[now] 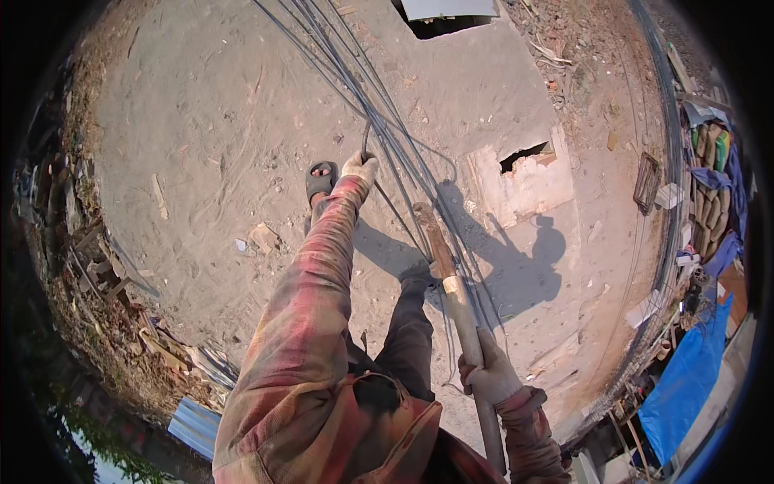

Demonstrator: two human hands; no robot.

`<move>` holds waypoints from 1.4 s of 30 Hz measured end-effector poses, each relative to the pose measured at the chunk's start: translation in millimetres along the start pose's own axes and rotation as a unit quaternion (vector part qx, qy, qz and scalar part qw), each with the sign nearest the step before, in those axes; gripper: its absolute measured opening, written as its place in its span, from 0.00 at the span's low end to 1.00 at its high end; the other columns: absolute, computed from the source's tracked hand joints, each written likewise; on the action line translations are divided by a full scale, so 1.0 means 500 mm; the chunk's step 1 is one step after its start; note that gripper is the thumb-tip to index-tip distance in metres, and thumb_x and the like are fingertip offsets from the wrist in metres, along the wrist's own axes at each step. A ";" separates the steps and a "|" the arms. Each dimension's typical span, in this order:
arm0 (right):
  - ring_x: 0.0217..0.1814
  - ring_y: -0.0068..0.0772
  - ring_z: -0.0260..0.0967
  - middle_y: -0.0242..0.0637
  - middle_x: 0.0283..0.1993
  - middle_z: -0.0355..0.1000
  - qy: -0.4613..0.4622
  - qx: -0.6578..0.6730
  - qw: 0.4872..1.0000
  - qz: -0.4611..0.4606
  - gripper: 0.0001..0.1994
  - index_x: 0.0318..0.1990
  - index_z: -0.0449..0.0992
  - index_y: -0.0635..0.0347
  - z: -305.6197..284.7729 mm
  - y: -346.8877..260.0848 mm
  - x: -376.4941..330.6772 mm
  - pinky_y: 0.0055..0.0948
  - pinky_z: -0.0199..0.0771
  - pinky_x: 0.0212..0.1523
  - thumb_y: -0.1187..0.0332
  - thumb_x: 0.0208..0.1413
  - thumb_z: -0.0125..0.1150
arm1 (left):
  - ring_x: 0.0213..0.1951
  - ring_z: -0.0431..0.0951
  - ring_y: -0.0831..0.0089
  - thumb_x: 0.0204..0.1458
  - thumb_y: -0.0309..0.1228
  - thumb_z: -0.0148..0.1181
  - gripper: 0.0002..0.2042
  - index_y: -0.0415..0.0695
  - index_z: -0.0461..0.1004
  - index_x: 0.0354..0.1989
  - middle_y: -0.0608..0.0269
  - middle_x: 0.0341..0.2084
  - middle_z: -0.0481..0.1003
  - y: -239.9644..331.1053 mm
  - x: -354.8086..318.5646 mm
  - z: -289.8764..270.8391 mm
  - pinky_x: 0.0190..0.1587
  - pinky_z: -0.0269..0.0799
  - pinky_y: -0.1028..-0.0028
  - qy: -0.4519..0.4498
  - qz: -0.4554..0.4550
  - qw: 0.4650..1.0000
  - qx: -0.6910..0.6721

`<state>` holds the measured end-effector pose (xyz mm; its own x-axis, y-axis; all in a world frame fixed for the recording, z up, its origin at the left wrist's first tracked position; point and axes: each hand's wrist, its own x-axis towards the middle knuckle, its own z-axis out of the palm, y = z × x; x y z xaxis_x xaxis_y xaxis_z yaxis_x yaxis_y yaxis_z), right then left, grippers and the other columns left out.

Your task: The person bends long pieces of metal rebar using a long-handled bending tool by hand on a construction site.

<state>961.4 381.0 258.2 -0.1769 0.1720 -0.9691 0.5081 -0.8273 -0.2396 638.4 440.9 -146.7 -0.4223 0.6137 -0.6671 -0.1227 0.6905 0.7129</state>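
Clearly, the left hand [360, 167] grips a dark rod [367, 139]; well apart, the right hand [493, 377] clasps a rusty-headed pole [460, 310]. One rod is in hand, while the bundle of rods [353, 83] lies ahead on the ground [201, 137], seemingly unhandled; whether any is finished, I cannot tell.

The upper edge cuts off the steel rods [348, 78] and a pale sheet [450, 8]. The left grip [360, 167] hides the stretch of rod inside it; the right grip [490, 375] covers part of the pipe handle [463, 315], whose near end drops out of sight toward the lower edge. The right foot [415, 273] merges into shadow. Small items [688, 260] near the blue tarpaulin [685, 391] are too tiny to identify.
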 end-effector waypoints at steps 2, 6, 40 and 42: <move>0.22 0.27 0.67 0.34 0.27 0.65 -0.069 0.075 0.994 -0.025 0.24 0.54 0.63 0.56 0.018 -0.100 0.007 0.28 0.71 0.19 0.81 0.46 0.50 | 0.33 0.71 0.77 0.55 0.32 0.57 0.06 0.45 0.74 0.39 0.69 0.28 0.74 -0.033 -0.010 -0.003 0.40 0.67 0.74 -0.007 0.048 0.999 0.002; 0.19 0.29 0.66 0.35 0.28 0.66 -0.077 0.100 0.991 0.043 0.22 0.54 0.63 0.58 0.072 -0.288 0.075 0.29 0.70 0.18 0.79 0.49 0.53 | 0.36 0.72 0.75 0.57 0.34 0.55 0.10 0.45 0.74 0.44 0.67 0.30 0.75 -0.062 -0.033 -0.009 0.43 0.68 0.72 -0.053 0.036 0.998 -0.014; 0.29 0.42 0.70 0.38 0.35 0.67 -0.076 0.211 0.933 0.282 0.26 0.62 0.58 0.43 0.127 -0.662 0.200 0.37 0.66 0.21 0.64 0.58 0.59 | 0.42 0.79 0.57 0.57 0.36 0.51 0.15 0.47 0.74 0.51 0.53 0.39 0.79 0.041 0.032 0.102 0.45 0.72 0.65 -0.248 -0.006 0.965 0.091; 0.29 0.42 0.70 0.38 0.35 0.67 -0.093 0.226 0.932 0.267 0.28 0.64 0.56 0.41 0.117 -0.646 0.193 0.37 0.66 0.20 0.66 0.57 0.60 | 0.38 0.78 0.61 0.57 0.35 0.51 0.15 0.46 0.75 0.50 0.55 0.37 0.79 0.029 0.048 0.118 0.42 0.71 0.67 -0.261 -0.015 0.960 0.097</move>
<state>730.8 633.4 245.3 -0.1647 -0.3901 -0.9059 0.1650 -0.9164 0.3646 679.7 488.2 -165.2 0.0933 0.6651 -0.7409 0.0632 0.7387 0.6711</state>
